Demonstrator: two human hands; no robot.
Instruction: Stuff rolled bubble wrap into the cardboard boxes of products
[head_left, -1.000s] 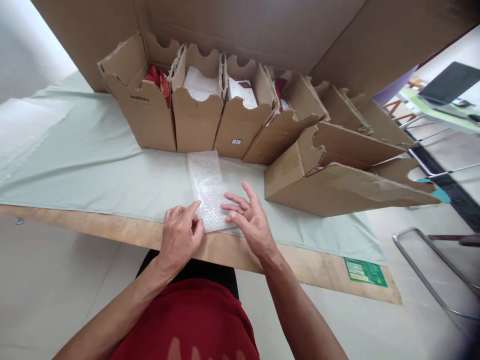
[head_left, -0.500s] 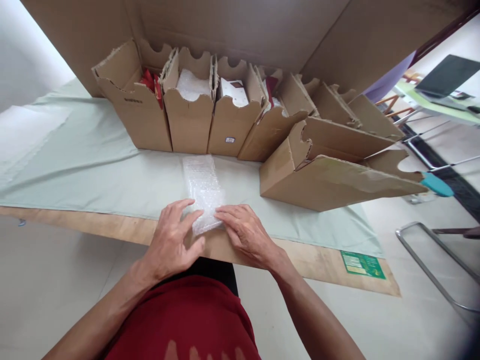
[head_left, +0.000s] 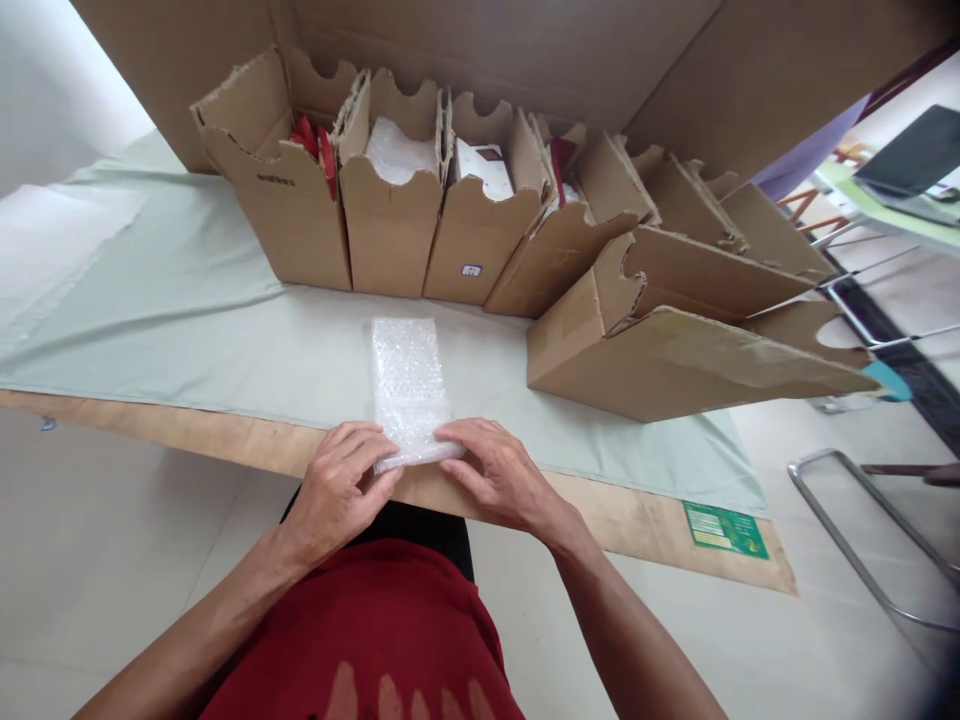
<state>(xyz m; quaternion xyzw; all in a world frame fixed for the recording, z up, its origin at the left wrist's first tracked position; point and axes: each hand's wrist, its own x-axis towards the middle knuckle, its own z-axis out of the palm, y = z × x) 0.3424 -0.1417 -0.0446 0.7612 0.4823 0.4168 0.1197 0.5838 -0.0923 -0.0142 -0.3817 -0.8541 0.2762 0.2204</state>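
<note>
A strip of clear bubble wrap [head_left: 409,365] lies on the pale green cloth, its near end folded over at the table's front edge. My left hand [head_left: 346,482] pinches the left corner of that fold, thumb below and fingers on top. At the right corner, my right hand [head_left: 499,470] grips the same fold between thumb and fingers. The far end of the wrap lies flat, apart from both hands. Whether anything is inside the fold I cannot tell.
Several open cardboard boxes [head_left: 390,235] stand in a row behind the wrap, some holding red packets, bubble wrap or a white item. Another cardboard box [head_left: 637,360] lies angled at right. The wooden table edge [head_left: 150,430] runs in front. A metal frame [head_left: 832,520] stands at far right.
My left hand has closed from spread fingers onto the left corner of the bubble wrap. My right hand's thumb has come to the near edge. The near end now shows a raised fold.
</note>
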